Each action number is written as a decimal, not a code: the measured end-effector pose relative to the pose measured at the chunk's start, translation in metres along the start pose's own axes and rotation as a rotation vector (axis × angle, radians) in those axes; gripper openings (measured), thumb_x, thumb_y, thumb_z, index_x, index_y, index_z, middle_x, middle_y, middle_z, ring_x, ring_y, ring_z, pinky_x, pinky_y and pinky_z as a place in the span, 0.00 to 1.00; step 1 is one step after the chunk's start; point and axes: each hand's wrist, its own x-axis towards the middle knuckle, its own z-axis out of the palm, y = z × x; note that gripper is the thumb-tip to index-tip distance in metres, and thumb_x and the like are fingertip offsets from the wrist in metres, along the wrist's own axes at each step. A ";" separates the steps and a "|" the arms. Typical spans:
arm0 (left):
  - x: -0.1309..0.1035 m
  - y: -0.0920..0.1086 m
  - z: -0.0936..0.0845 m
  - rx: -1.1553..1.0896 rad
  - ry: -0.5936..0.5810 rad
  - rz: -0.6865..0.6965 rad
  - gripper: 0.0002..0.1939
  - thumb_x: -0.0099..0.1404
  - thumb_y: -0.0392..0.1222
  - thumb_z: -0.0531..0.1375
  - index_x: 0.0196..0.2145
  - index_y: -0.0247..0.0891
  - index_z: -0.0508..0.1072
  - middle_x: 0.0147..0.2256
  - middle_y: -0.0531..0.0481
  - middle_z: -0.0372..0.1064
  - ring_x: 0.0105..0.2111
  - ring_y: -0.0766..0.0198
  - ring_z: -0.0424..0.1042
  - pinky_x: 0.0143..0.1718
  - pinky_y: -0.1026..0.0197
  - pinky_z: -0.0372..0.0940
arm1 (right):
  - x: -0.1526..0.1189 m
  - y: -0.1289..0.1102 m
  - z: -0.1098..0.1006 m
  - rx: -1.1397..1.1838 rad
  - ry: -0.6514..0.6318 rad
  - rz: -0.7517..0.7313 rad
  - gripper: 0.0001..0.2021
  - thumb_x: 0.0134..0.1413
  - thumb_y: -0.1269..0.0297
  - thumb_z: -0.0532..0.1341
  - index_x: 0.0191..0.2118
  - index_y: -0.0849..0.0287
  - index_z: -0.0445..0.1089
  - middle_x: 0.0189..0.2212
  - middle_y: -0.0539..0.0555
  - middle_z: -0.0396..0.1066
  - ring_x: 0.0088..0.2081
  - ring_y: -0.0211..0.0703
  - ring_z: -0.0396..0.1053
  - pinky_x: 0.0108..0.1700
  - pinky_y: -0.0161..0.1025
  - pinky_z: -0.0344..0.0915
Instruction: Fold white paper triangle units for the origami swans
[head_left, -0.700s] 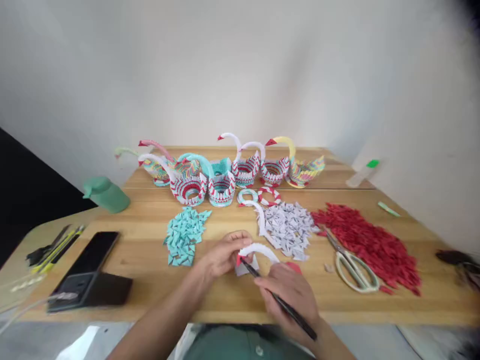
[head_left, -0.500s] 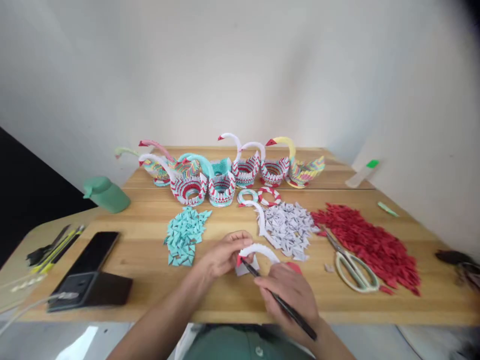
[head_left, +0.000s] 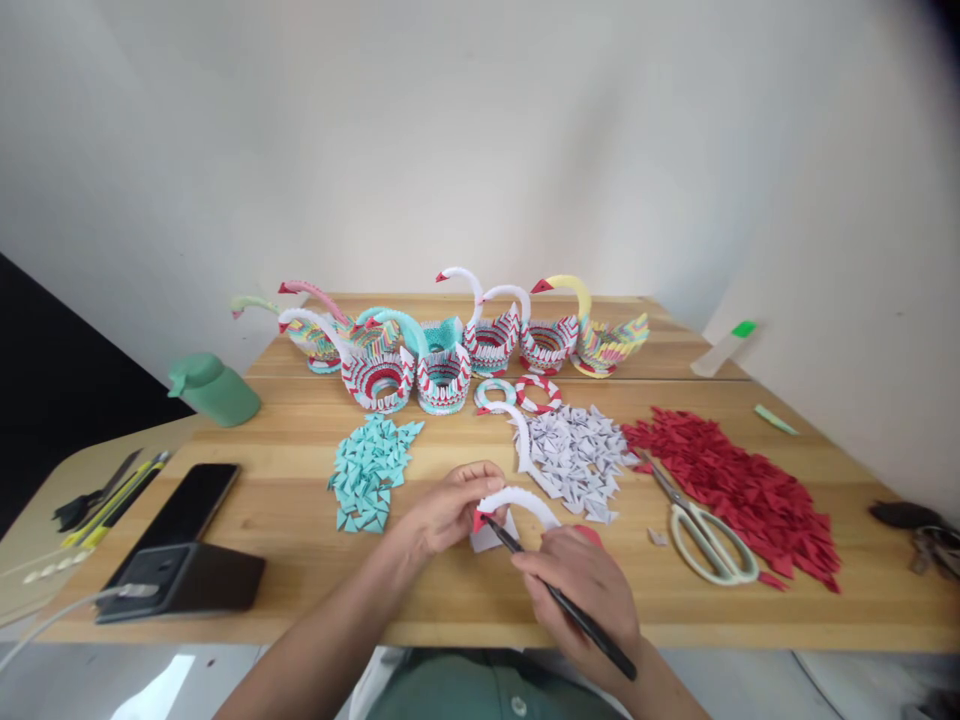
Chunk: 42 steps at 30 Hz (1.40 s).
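Swans (head_left: 491, 350) toward bench's (head_left: 300, 560) back edge, scissors (head_left: 681, 500) right; near front edge, left hand (head_left: 454, 508) pinching paper neck (head_left: 523, 497), right hand (head_left: 592, 580) gripping pen (head_left: 579, 617).

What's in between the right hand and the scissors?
In the head view, a small pale scrap lies on the wooden tabletop between the right hand and the scissors, closer to the scissors.

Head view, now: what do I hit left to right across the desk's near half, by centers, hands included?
Phone → teal paper pile → left hand → white curved paper piece → right hand → scissors
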 end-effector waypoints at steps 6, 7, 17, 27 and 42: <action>-0.001 -0.001 -0.001 -0.006 -0.007 0.004 0.13 0.52 0.43 0.66 0.28 0.33 0.67 0.19 0.51 0.67 0.19 0.68 0.64 0.24 0.67 0.58 | -0.001 0.001 0.002 0.034 -0.006 0.000 0.12 0.51 0.79 0.56 0.41 0.59 0.67 0.23 0.51 0.68 0.24 0.37 0.63 0.28 0.36 0.61; -0.001 -0.001 -0.001 -0.008 -0.006 0.003 0.13 0.52 0.43 0.66 0.28 0.33 0.67 0.19 0.51 0.67 0.19 0.68 0.64 0.24 0.67 0.58 | -0.001 0.001 0.002 0.028 -0.006 0.001 0.12 0.51 0.79 0.56 0.41 0.59 0.67 0.23 0.51 0.68 0.24 0.37 0.63 0.28 0.36 0.61; 0.000 0.000 -0.002 -0.023 -0.002 0.000 0.12 0.53 0.41 0.66 0.29 0.32 0.67 0.20 0.50 0.68 0.19 0.69 0.65 0.24 0.67 0.59 | -0.001 0.001 0.002 0.039 -0.018 0.000 0.12 0.52 0.79 0.56 0.41 0.60 0.67 0.23 0.51 0.67 0.25 0.38 0.63 0.29 0.37 0.61; 0.001 0.000 0.001 -0.009 0.013 -0.007 0.15 0.50 0.43 0.68 0.28 0.33 0.67 0.19 0.51 0.67 0.19 0.68 0.65 0.23 0.66 0.58 | 0.001 0.000 0.000 -0.002 -0.008 -0.006 0.12 0.52 0.79 0.55 0.41 0.59 0.66 0.23 0.51 0.68 0.25 0.38 0.65 0.30 0.38 0.63; 0.003 0.000 0.002 -0.017 0.031 -0.025 0.16 0.49 0.43 0.68 0.28 0.33 0.67 0.19 0.52 0.66 0.18 0.69 0.65 0.23 0.68 0.58 | 0.001 0.002 -0.001 0.013 -0.029 -0.013 0.12 0.51 0.80 0.55 0.40 0.60 0.67 0.22 0.51 0.66 0.24 0.38 0.62 0.27 0.37 0.59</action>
